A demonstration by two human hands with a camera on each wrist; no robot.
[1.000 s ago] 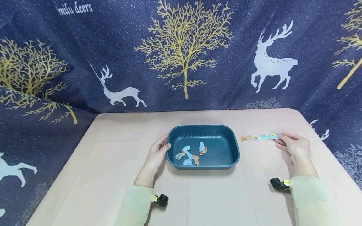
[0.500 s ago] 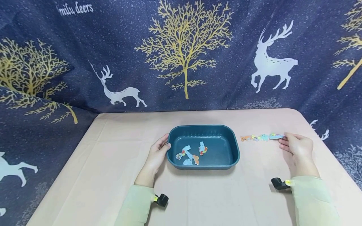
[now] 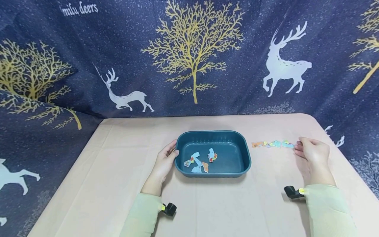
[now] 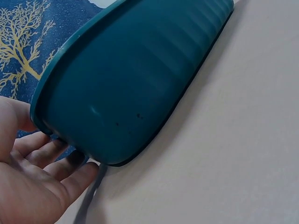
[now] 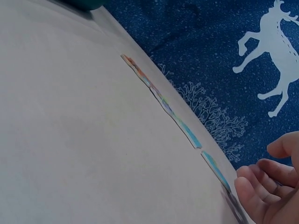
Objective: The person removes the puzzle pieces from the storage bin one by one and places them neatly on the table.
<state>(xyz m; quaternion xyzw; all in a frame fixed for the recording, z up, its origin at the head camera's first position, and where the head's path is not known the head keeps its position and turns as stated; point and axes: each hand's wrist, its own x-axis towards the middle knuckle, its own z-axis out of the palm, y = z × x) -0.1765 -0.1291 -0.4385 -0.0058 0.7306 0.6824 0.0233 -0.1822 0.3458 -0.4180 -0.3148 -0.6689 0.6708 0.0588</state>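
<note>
Our right hand [image 3: 315,154] has shifted right, fingers loose beside 1 coloured piece [image 3: 287,144] right of the row [image 3: 267,144], while our left hand [image 3: 164,161] grips the tray [image 3: 229,161] at left, we judge for steadiness.

the person's left arm [image 3: 141,215], covered by a long pale green fabric sleeve [image 3: 146,205], reaches forward and slants to the right, its wrist [image 3: 152,185] bare. the bare left hand [image 3: 163,162] is in a gripping pose, thumb [image 3: 175,153] on one side, slightly curved fingers [image 4: 78,181] spread on the other. the right arm [image 3: 331,214], in a matching pale green fabric sleeve [image 3: 324,199], leans forward and slightly leftward. the bare right hand [image 3: 315,154] has loosely bent fingers [image 5: 250,190], one digit [image 5: 283,145] standing apart.
</note>
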